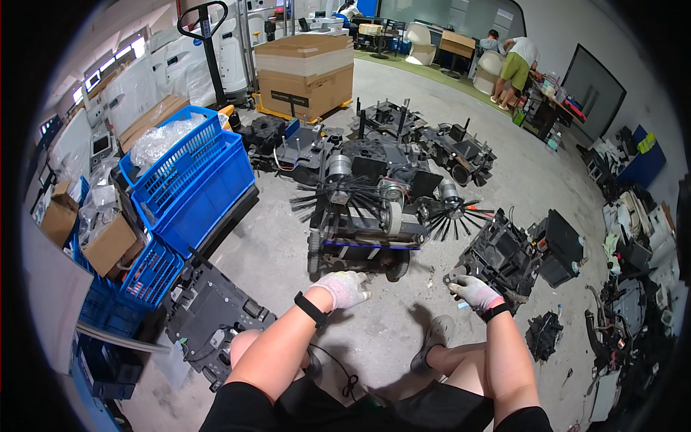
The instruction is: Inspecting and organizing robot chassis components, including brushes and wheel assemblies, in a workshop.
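Observation:
My left hand (345,289), in a whitish work glove, hovers just in front of the machine base. Its fingers are loosely bent and apart, with nothing visible in them. My right hand (476,292), gloved too, is closed on a small dark part (453,276); its exact kind is too small to make out. Directly ahead stands a dark wheeled machine base (371,241). A round black-bristled brush (344,193) is on its left side, and a second brush (458,210) with some red and yellow bristles is on its right. Silver motors (338,167) sit above.
More dismantled black chassis (461,153) lie behind. Another frame (500,252) rests right of my right hand, and a flat dark panel (216,313) lies at left. Blue crates (198,183) are stacked on the left. A cardboard box (306,79) stands farther back; two people work at the far right.

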Motion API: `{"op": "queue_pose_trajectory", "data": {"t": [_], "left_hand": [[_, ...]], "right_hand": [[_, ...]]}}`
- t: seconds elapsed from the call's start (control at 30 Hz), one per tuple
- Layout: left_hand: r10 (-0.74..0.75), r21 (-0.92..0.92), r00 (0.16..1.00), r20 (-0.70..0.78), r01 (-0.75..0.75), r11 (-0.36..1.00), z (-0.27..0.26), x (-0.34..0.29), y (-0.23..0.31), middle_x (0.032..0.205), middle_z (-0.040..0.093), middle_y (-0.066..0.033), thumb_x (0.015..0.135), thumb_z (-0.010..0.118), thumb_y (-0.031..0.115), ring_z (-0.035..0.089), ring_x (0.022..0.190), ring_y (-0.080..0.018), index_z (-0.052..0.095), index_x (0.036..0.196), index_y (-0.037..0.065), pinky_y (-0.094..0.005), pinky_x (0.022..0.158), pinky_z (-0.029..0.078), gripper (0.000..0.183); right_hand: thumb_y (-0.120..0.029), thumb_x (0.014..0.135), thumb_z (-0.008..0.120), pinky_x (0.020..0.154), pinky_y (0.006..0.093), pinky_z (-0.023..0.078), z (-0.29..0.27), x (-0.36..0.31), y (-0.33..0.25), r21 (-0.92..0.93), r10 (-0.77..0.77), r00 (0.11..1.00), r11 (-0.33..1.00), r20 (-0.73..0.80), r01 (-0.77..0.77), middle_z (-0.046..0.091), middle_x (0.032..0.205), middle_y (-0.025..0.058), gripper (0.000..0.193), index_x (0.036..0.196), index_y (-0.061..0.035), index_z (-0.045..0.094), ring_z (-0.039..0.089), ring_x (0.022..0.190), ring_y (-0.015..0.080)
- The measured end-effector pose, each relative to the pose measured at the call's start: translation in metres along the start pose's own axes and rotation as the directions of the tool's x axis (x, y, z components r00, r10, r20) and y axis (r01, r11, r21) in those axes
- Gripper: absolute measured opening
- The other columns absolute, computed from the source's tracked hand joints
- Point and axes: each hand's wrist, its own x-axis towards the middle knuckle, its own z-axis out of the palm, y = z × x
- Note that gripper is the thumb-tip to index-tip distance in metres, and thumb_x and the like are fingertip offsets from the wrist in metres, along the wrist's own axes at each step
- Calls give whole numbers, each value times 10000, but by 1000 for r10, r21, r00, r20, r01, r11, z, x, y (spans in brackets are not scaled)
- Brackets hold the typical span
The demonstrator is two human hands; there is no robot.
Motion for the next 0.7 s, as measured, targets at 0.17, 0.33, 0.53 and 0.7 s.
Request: {"op": "queue_pose_trajectory", "data": {"t": [0.17, 0.33, 0.53, 0.7], "left_hand": [[-15, -4, 1000, 4, 15, 1000, -2, -3, -1, 1411, 482, -230, 923, 507, 459, 461, 1304, -375, 460, 1415, 53, -425, 1092, 372, 639], [-24, -2, 1000, 4, 24, 1000, -3, -6, -1, 1413, 481, -226, 925, 502, 465, 456, 1309, -372, 457, 1413, 50, -423, 1098, 364, 641], [34, -15, 999, 5, -34, 999, -3, -2, 4, 1424, 474, -217, 926, 499, 466, 457, 1309, -367, 462, 1405, 41, -419, 1102, 360, 642], [39, 17, 990, -132, -37, 999, 0, -1, 0, 1288, 569, -217, 905, 535, 459, 550, 1186, -372, 563, 1283, 40, -425, 1023, 430, 565]], "right_hand": [[-374, 948, 572, 789, 377, 508, 2, 4, 3, -17, 15, 1000, 1000, 14, -15, 693, 926, 148, 407, 1035, 19, 634, 662, 851, 250], [-312, 960, 577, 758, 345, 505, 3, 5, 5, -12, -12, 1000, 1000, 7, 12, 671, 889, 97, 352, 1056, 20, 640, 628, 808, 177], [-314, 956, 582, 757, 345, 507, 3, 5, 6, 3, 22, 1000, 1000, 18, -22, 674, 908, 105, 361, 1081, 20, 640, 626, 818, 176], [-360, 949, 580, 753, 348, 530, 2, 2, 6, 53, 35, 999, 998, 7, -35, 695, 1014, 150, 495, 1241, 39, 588, 670, 823, 207]]}}
